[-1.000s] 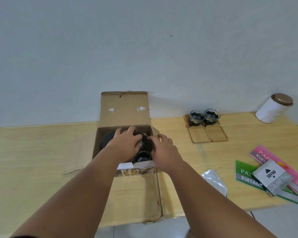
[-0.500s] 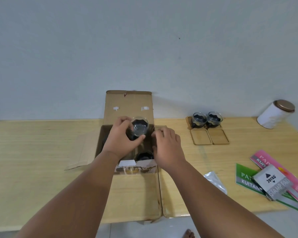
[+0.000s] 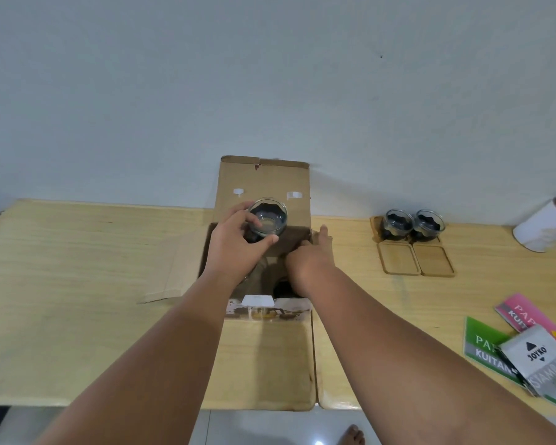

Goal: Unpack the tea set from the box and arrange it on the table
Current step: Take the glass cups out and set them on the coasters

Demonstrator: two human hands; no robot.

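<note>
My left hand [image 3: 238,244] grips a small glass cup [image 3: 268,220] with dark packing inside, held above the open cardboard box [image 3: 297,187]. My right hand [image 3: 308,258] reaches into the right side of the box, fingers spread, its fingertips at the box's right wall. A dark round item [image 3: 283,288] shows deep in the box. Two more glass cups [image 3: 397,223] [image 3: 428,224] stand on wooden coasters at the back right, with two bare wooden coasters [image 3: 398,262] [image 3: 433,261] in front of them.
The wooden table [image 3: 77,268] runs along a pale wall. A white canister with a brown lid [image 3: 543,228] stands far right. Receipt books [image 3: 485,346] and a stamp pad box [image 3: 538,356] lie at the right front edge. Box flaps spread left and toward me.
My left hand has lifted the glass cup out of the box and up in front of the lid. My right hand has let go and moved to the box's right side.
</note>
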